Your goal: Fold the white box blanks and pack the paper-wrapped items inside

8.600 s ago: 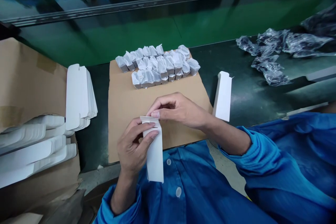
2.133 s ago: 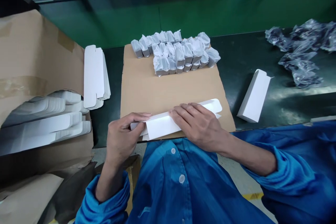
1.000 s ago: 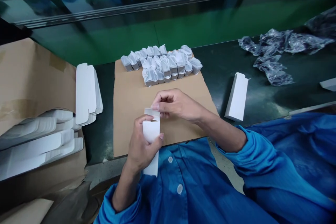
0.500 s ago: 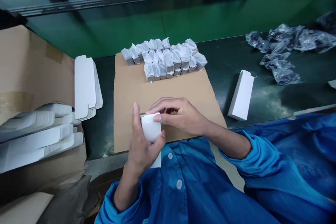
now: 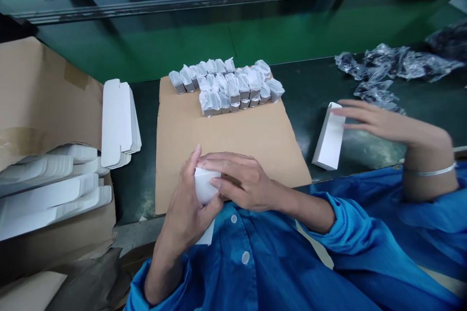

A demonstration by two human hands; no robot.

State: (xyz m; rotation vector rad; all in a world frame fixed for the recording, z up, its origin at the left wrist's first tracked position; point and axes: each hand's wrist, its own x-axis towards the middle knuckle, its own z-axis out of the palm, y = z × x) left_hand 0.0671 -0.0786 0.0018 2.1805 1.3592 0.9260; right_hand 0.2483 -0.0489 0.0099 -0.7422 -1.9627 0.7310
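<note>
Two hands of the person work together on one white carton point(image 5: 206, 188), which is a long and narrow one, held in front of the blue jacket point(image 5: 270, 262) and at the near edge of one brown cardboard sheet point(image 5: 226, 141). The left hand point(image 5: 187, 210) is curled around the carton, with its thumb across the near face, and the lower end of the carton comes out below it. The right hand point(image 5: 243, 182) pinches the upper end, the fingers over the top and the thumb on the side. On the far part of the sheet there is one group of small wrapped pieces point(image 5: 233, 88) in whitish film; I see more than fifteen, but they overlap, so the exact count I cannot tell. To the right, on the dark worktop point(image 5: 299, 87), lies one second carton point(image 5: 328, 141). One hand of a co-worker point(image 5: 383, 120) is over its upper end, the fingers blurred and spread; whether they touch, I cannot tell. Behind this hand is one heap of clear plastic bags point(image 5: 394, 60). To the left are one stack of flat cartons point(image 5: 117, 121) and, just beside it, one cardboard box point(image 5: 47, 92) containing many more, partly hidden.
</note>
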